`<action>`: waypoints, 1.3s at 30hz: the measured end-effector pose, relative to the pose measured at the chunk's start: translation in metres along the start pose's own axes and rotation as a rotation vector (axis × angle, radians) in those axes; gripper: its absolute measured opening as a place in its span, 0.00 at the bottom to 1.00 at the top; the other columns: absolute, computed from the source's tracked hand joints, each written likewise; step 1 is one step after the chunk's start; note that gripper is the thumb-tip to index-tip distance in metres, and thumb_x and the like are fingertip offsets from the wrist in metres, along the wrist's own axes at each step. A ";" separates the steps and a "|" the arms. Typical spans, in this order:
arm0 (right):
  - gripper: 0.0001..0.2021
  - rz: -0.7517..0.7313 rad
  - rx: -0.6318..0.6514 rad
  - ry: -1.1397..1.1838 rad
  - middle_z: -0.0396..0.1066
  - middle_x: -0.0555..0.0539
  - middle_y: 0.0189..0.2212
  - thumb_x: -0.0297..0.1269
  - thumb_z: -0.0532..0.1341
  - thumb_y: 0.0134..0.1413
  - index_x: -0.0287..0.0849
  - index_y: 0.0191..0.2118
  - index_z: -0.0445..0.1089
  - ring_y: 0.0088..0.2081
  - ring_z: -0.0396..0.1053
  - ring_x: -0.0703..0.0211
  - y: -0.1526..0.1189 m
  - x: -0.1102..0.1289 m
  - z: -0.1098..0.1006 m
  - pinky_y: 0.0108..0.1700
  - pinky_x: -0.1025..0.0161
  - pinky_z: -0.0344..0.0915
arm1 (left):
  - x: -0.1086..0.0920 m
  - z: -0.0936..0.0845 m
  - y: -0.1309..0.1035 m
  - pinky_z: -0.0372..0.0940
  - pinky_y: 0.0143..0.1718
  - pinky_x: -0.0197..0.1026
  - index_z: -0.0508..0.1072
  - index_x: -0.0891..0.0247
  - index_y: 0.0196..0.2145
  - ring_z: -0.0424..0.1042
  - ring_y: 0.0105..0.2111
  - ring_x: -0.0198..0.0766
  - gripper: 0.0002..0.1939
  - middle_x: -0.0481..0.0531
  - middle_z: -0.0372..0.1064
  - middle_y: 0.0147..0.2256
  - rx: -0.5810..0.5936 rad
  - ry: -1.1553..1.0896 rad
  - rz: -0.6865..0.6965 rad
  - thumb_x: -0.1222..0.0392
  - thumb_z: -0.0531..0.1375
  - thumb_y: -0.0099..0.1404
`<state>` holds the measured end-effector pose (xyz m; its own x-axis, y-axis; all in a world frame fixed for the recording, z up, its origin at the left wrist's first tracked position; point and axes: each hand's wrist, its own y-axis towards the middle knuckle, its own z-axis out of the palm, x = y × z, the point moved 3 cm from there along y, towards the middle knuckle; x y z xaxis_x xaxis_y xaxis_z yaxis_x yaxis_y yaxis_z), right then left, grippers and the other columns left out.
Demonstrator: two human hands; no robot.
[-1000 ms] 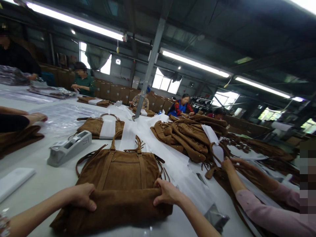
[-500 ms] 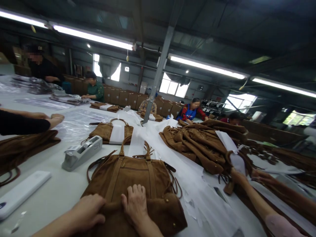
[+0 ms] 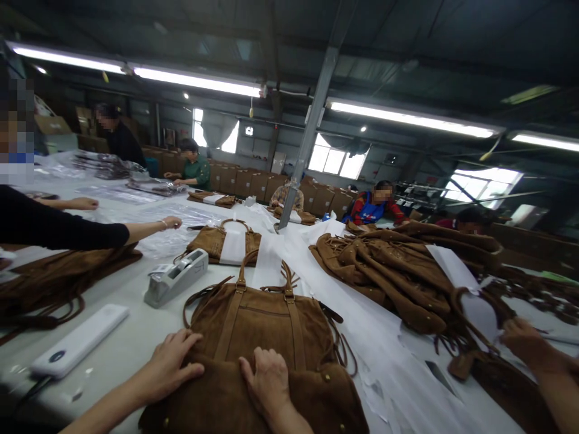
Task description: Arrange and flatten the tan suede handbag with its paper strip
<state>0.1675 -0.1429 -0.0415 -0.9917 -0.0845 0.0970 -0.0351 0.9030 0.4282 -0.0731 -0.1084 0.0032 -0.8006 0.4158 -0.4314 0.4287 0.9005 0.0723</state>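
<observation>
Both hands (image 3: 217,374) flat on bag (image 3: 266,325), handles pointing away.

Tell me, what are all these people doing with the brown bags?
The person wearing the camera presses both hands flat on a brown suede handbag lying on the table: left hand at its left edge, right hand on the folded-up bottom. A tape dispenser sits just beyond. To the right, a co-worker's hand reaches into a pile of bags. Others work farther along.
</observation>
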 end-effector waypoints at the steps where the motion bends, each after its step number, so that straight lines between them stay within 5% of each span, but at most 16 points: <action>1: 0.15 -0.002 0.000 -0.005 0.68 0.47 0.24 0.48 0.55 0.57 0.43 0.27 0.64 0.30 0.64 0.54 0.000 0.001 0.000 0.35 0.58 0.50 | -0.021 -0.008 -0.002 0.57 0.53 0.55 0.63 0.57 0.54 0.59 0.53 0.51 0.23 0.57 0.61 0.54 -0.096 0.089 0.040 0.57 0.57 0.60; 4: 0.11 -0.030 -0.006 -0.035 0.69 0.46 0.25 0.46 0.56 0.56 0.44 0.31 0.67 0.30 0.65 0.54 0.000 0.002 0.001 0.35 0.57 0.53 | -0.090 -0.009 -0.006 0.43 0.60 0.61 0.50 0.47 0.62 0.43 0.63 0.51 0.30 0.52 0.46 0.64 -0.342 0.313 0.304 0.61 0.51 0.64; 7: 0.06 -0.118 -0.003 -0.071 0.70 0.47 0.27 0.39 0.58 0.53 0.48 0.37 0.68 0.29 0.65 0.54 0.000 0.002 0.006 0.33 0.57 0.54 | -0.120 0.027 -0.001 0.42 0.59 0.66 0.43 0.44 0.63 0.42 0.64 0.56 0.32 0.53 0.40 0.66 -0.340 0.356 0.529 0.48 0.51 0.64; 11: 0.07 -0.089 -0.022 -0.099 0.69 0.48 0.25 0.29 0.54 0.53 0.45 0.32 0.68 0.27 0.66 0.53 -0.003 0.000 0.006 0.32 0.56 0.57 | -0.084 0.082 0.017 0.51 0.56 0.65 0.38 0.45 0.63 0.48 0.62 0.57 0.34 0.53 0.47 0.64 -0.148 0.235 0.264 0.40 0.47 0.64; 15: 0.06 -0.183 0.015 -0.141 0.69 0.47 0.26 0.29 0.56 0.51 0.45 0.34 0.68 0.27 0.64 0.54 -0.002 0.008 -0.015 0.29 0.56 0.57 | -0.059 0.104 0.022 0.48 0.58 0.64 0.43 0.40 0.62 0.49 0.62 0.54 0.30 0.49 0.48 0.64 -0.071 0.178 0.196 0.37 0.45 0.64; 18: 0.07 -0.294 0.042 -0.143 0.69 0.48 0.26 0.39 0.54 0.56 0.46 0.33 0.68 0.28 0.63 0.54 0.002 0.004 -0.045 0.30 0.56 0.55 | -0.059 0.104 0.019 0.48 0.58 0.63 0.47 0.39 0.61 0.50 0.61 0.54 0.29 0.50 0.50 0.63 -0.074 0.185 0.187 0.38 0.47 0.64; 21: 0.16 -0.351 0.019 -0.134 0.69 0.46 0.27 0.49 0.50 0.59 0.45 0.31 0.67 0.32 0.63 0.53 -0.003 -0.031 -0.071 0.35 0.56 0.54 | -0.061 0.103 0.017 0.47 0.57 0.63 0.48 0.38 0.60 0.51 0.61 0.54 0.29 0.50 0.52 0.63 -0.094 0.199 0.183 0.39 0.48 0.63; 27: 0.21 -0.090 -0.070 -0.115 0.62 0.50 0.19 0.30 0.41 0.63 0.41 0.22 0.62 0.24 0.57 0.62 -0.020 -0.125 -0.052 0.32 0.61 0.48 | -0.062 0.098 0.019 0.49 0.59 0.57 0.44 0.43 0.62 0.53 0.60 0.48 0.30 0.48 0.54 0.62 -0.151 0.148 0.212 0.41 0.47 0.65; 30: 0.21 -0.102 -0.064 -0.083 0.62 0.50 0.20 0.31 0.43 0.64 0.41 0.22 0.62 0.25 0.58 0.62 -0.019 -0.130 -0.042 0.32 0.61 0.49 | -0.061 0.097 0.019 0.51 0.59 0.53 0.48 0.52 0.63 0.54 0.60 0.45 0.31 0.51 0.56 0.61 -0.194 0.124 0.203 0.42 0.47 0.66; 33: 0.18 -0.179 -0.024 -0.042 0.65 0.50 0.24 0.39 0.48 0.64 0.41 0.24 0.64 0.29 0.61 0.61 -0.015 -0.120 -0.056 0.35 0.63 0.52 | -0.060 0.097 0.015 0.54 0.58 0.54 0.59 0.55 0.59 0.58 0.57 0.48 0.31 0.54 0.59 0.59 -0.175 0.088 0.195 0.38 0.50 0.63; 36: 0.18 -0.348 0.173 0.060 0.67 0.50 0.32 0.56 0.58 0.53 0.44 0.33 0.68 0.36 0.63 0.59 -0.014 -0.110 -0.083 0.40 0.63 0.56 | -0.063 0.088 0.010 0.55 0.56 0.55 0.66 0.53 0.54 0.60 0.55 0.51 0.31 0.55 0.61 0.58 -0.099 0.021 0.208 0.37 0.56 0.57; 39: 0.26 -0.387 0.365 0.139 0.67 0.50 0.36 0.61 0.63 0.41 0.46 0.40 0.69 0.39 0.63 0.57 -0.013 -0.105 -0.110 0.42 0.63 0.58 | -0.073 0.066 0.008 0.57 0.54 0.52 0.66 0.54 0.52 0.61 0.53 0.49 0.30 0.54 0.62 0.55 0.033 -0.040 0.241 0.43 0.63 0.53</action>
<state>0.2859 -0.1920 0.0420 -0.8731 -0.4719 0.1224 -0.4591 0.8803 0.1194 0.0166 -0.1404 -0.0243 -0.6567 0.6124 -0.4402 0.6194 0.7709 0.1485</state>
